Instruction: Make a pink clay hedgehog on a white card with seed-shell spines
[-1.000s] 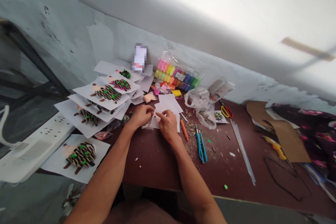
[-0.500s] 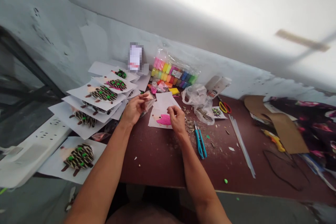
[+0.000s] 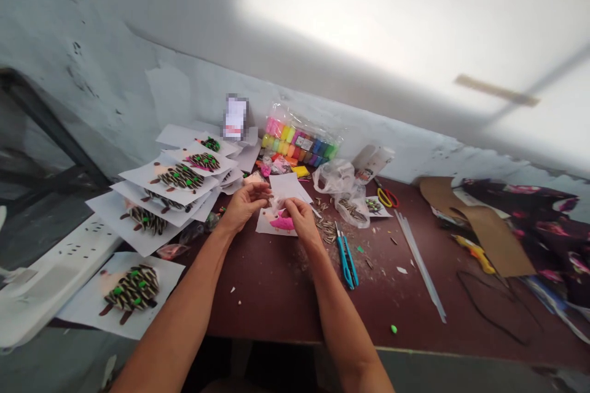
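Observation:
Over the left edge of a white card with a pink hedgehog shape (image 3: 282, 222), my left hand (image 3: 244, 206) is closed, its fingertips pinched. My right hand (image 3: 299, 216) is closed too, thumb and fingers together above the pink shape. Between the two hands there is something thin and pale, perhaps clear plastic; which hand grips it is too small to tell. A folded white sheet (image 3: 290, 185) lies behind the card. Striped seeds (image 3: 328, 230) are scattered right of my right hand, beside teal-handled cutters (image 3: 346, 258).
Finished hedgehog cards (image 3: 179, 178) are stacked at the left, near a white power strip (image 3: 69, 258). Colored clay packs (image 3: 302, 141) lean on the wall. Right are a plastic bag (image 3: 353, 202), scissors (image 3: 387, 198), glue sticks (image 3: 419, 264), a yellow glue gun (image 3: 477, 253) and cardboard (image 3: 498, 242).
My hands have come closer together above the card. The small clear bag by my left hand has dropped from clear view, and a pale thin thing shows between the hands. The camera view has shifted slightly.

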`<state>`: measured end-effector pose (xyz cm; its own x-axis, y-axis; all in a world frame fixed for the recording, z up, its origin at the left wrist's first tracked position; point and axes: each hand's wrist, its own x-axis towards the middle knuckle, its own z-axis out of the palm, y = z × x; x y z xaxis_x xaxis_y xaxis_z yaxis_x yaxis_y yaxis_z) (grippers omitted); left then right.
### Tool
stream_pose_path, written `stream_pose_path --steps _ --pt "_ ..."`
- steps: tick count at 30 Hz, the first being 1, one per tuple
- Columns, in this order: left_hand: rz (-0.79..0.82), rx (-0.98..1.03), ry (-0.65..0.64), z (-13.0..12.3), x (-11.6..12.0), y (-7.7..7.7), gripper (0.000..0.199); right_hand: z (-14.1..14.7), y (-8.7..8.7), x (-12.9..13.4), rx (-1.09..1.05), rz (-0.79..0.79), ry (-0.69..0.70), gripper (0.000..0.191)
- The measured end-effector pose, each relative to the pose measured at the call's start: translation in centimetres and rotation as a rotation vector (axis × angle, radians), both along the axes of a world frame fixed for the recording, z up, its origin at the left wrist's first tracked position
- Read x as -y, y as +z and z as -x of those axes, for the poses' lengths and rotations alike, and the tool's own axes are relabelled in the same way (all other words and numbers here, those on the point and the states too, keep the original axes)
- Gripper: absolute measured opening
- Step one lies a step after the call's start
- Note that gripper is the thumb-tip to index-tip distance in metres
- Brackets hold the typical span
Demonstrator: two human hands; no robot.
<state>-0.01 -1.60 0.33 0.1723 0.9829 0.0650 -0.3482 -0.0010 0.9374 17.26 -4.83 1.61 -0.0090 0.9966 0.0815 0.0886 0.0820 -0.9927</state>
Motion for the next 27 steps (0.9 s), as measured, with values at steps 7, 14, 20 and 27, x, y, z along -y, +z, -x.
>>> stream_pose_path --steps 7,14,20,27 --pt "0.096 -0.030 -0.099 -0.1 0.1 -0.1 0.055 -0.2 -0.4 -0.3 -0.072 -0.037 -0.036 0.019" --pt "0.176 -0.031 -0.082 -0.4 0.4 0.6 0.043 -0.3 -0.5 -0.5 -0.052 -0.057 -0.060 0.019" --pt "0.192 -0.003 -0.091 -0.4 0.5 0.9 0.042 -0.6 -0.4 -0.3 -0.068 -0.133 -0.154 0.015" --pt "0.211 0.009 -0.072 -0.4 0.4 0.6 0.047 -0.6 -1.0 -0.5 -0.022 -0.055 -0.078 0.020"
